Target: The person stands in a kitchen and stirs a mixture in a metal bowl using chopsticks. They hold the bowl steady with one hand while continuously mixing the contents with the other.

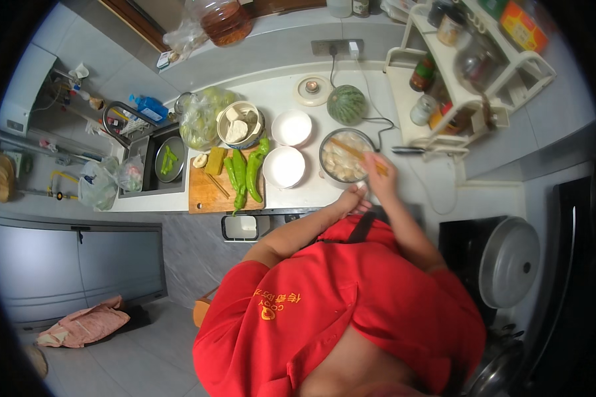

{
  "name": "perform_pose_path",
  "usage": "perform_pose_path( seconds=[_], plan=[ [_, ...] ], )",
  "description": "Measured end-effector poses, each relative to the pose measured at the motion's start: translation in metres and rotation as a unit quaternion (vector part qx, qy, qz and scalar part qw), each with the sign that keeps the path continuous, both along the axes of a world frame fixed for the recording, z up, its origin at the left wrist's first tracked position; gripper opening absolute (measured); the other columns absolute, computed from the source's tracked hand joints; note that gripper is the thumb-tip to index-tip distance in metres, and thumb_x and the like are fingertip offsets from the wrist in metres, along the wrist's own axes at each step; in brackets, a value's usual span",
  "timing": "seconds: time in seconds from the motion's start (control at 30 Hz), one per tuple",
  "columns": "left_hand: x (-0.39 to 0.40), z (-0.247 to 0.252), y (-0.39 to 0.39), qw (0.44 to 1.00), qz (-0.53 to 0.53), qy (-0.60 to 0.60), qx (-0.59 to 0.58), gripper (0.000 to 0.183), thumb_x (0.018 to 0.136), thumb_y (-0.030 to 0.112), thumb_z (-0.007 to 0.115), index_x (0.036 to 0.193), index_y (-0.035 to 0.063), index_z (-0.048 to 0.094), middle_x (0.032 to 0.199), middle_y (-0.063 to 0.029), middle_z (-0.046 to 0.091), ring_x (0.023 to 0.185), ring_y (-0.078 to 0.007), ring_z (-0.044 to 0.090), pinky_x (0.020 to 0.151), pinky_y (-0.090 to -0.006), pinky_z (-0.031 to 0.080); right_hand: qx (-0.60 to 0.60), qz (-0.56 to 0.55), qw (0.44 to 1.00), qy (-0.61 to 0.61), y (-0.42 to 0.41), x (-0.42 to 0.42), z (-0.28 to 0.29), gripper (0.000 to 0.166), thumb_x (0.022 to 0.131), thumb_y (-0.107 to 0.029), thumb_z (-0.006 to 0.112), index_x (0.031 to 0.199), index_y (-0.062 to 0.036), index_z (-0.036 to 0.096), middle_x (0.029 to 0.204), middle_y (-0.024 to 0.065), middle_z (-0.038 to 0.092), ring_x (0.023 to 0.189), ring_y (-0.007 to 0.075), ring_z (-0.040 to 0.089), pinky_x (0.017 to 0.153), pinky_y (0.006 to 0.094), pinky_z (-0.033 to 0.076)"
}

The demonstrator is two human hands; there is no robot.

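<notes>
An electric cooking pot (323, 166) stands at the counter's front edge, holding pale, shiny pieces of food (345, 166) in liquid. Wooden chopsticks (348, 148) are gripped in my right hand (381, 176), and their tips reach down into the food. My left hand (351, 200) is at the pot's near side, with its thumb and fingers at the short white handle (361, 185). To the left of the pot are two white bowls (284, 167), one behind the other. A striped green melon or squash (346, 105) rests behind the pot, beside a round cream lid (310, 90).
Green peppers (253, 171), a yellow block (215, 161) and another pair of chopsticks lie on a wooden cutting board (198, 191). Behind it is a pot with white chunks (237, 131). The sink (149, 186) is left; a condiment rack (402, 111) and large metal lid (509, 263) are right. A cord runs behind the pot.
</notes>
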State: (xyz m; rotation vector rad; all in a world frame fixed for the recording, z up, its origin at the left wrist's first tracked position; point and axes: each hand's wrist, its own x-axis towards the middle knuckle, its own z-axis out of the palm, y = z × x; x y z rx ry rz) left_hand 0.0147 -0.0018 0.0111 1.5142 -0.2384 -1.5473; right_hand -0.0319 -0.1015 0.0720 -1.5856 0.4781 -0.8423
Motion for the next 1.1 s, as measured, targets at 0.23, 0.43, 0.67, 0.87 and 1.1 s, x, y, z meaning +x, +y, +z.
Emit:
perform_pose_path(
  seconds=[0.23,0.43,0.67,0.87,1.1],
  plan=[
    [0.001,-0.003,0.001,1.0,-0.005,-0.005,-0.004,0.028,0.086,0.041,0.034,0.094,0.0141,0.037,0.073,-0.002,0.06,0.055,-0.008,0.053,0.046,-0.02,0.037,0.118,-0.041,0.992,0.017,-0.004,-0.007,0.001,0.025,0.084,-0.02,0.047,0.088,0.0037,0.055,0.069,0.0092,0.059,0.063,0.0157,0.06,0.055,0.0222,0.047],
    [0.001,-0.008,0.0,1.0,-0.008,0.0,-0.011,0.027,0.086,0.039,0.034,0.095,0.0142,0.039,0.074,-0.0024,0.06,0.056,-0.0083,0.054,0.046,-0.0198,0.037,0.027,0.024,0.998,0.058,0.006,-0.006,-0.007,0.024,0.085,-0.017,0.045,0.089,0.0038,0.056,0.074,0.0084,0.06,0.065,0.0137,0.06,0.054,0.0202,0.046],
    [0.001,-0.002,0.0,1.0,-0.006,-0.01,0.005,0.027,0.086,0.04,0.034,0.094,0.0143,0.04,0.074,-0.0024,0.06,0.056,-0.0087,0.054,0.046,-0.0198,0.037,0.106,-0.005,0.993,0.053,-0.004,-0.018,0.002,0.022,0.083,-0.017,0.049,0.086,0.0029,0.056,0.069,0.0067,0.058,0.058,0.0139,0.059,0.05,0.0209,0.045],
    [0.001,-0.004,0.0,1.0,-0.004,-0.008,0.007,0.028,0.086,0.041,0.034,0.094,0.0151,0.04,0.074,-0.0023,0.06,0.056,-0.0087,0.054,0.046,-0.0198,0.037,0.043,0.037,0.995,0.083,0.003,-0.017,0.0,0.021,0.083,-0.017,0.049,0.086,0.0024,0.057,0.068,0.0067,0.058,0.054,0.0122,0.057,0.048,0.0207,0.044],
    [0.0,-0.005,0.0,1.0,-0.003,-0.012,0.001,0.029,0.085,0.043,0.035,0.094,0.0149,0.04,0.074,-0.0022,0.06,0.056,-0.0086,0.054,0.046,-0.0206,0.037,0.097,0.024,0.992,0.079,-0.014,-0.026,0.009,0.021,0.083,-0.017,0.049,0.086,0.0017,0.057,0.067,0.0063,0.058,0.053,0.0099,0.055,0.048,0.0203,0.044]
  ],
)
